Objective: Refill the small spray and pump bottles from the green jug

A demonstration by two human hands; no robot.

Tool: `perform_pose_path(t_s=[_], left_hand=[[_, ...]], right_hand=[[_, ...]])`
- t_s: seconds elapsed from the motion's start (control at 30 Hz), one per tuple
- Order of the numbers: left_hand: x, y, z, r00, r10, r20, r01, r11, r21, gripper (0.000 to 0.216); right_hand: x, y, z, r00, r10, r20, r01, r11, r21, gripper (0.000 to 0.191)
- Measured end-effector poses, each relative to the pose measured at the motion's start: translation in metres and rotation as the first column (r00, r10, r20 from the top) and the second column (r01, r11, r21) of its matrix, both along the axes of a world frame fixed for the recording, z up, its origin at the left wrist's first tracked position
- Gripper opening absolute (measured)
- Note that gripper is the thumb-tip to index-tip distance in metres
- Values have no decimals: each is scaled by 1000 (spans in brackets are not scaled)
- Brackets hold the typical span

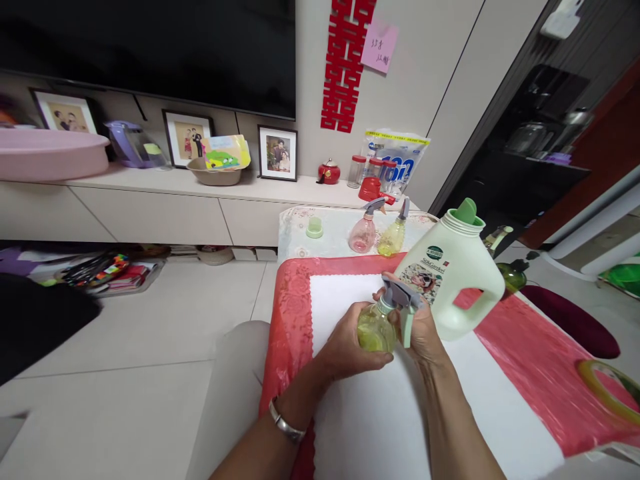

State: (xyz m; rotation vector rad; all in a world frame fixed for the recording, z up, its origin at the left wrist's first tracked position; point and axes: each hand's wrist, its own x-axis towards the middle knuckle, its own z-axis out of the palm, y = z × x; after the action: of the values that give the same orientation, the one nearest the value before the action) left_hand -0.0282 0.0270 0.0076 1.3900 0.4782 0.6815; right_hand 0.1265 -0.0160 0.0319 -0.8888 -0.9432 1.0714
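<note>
A small spray bottle (375,328) with yellow-green liquid is held over the white mat (370,407). My left hand (345,343) is closed around its clear body. My right hand (423,327) grips the grey spray head at the top, by the pale green trigger. Just beyond my right hand stands a large pale green detergent jug (463,267) with its mouth uncapped and a green spout showing. A pink spray bottle (363,233) and a yellow spray bottle (391,237) stand upright behind. Farther left sits a light green cap (315,228).
Red cloth (293,300) borders the mat. At the right lie a roll of tape (607,393) and, behind the jug, a dark green spray bottle (511,275). A low cabinet (175,213) bears a red teapot (329,172), a red scoop (370,189) and several red-lidded jars (356,171).
</note>
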Motion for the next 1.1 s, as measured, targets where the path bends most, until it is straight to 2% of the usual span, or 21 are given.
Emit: perform_pose_path(t_s=[0.1,0.23,0.53,0.63,0.83,0.97,1.1], left_hand=[[0,1,-1,1000,-25,17,25,999,-24,75],[-3,2,0,998,-55,28,56,998,-28,77],[0,0,-1,1000,28,-6,-28,997,70,83],[0,0,-2,999,30,-12,-29,997,78,79],[-3,1,0,999,-40,-16,40,999,20,76],[-4,1,3,998,-39,-46,42,997,67,83],[-4,1,3,998,-4,-61,10,995,94,80]], right_hand=[[2,-2,2,999,50,-7,-50,999,-5,67],[3,-5,3,996,86,-15,-86,996,-13,73],[0,-6,6,1000,-1,-31,1,1000,1,93],[-1,-5,6,1000,-6,-29,6,1000,3,84],[2,-6,3,996,86,24,-85,996,-35,44],[7,-6,-2,990,126,67,-123,991,-50,41],[7,-5,-4,991,90,104,-86,996,-37,37]])
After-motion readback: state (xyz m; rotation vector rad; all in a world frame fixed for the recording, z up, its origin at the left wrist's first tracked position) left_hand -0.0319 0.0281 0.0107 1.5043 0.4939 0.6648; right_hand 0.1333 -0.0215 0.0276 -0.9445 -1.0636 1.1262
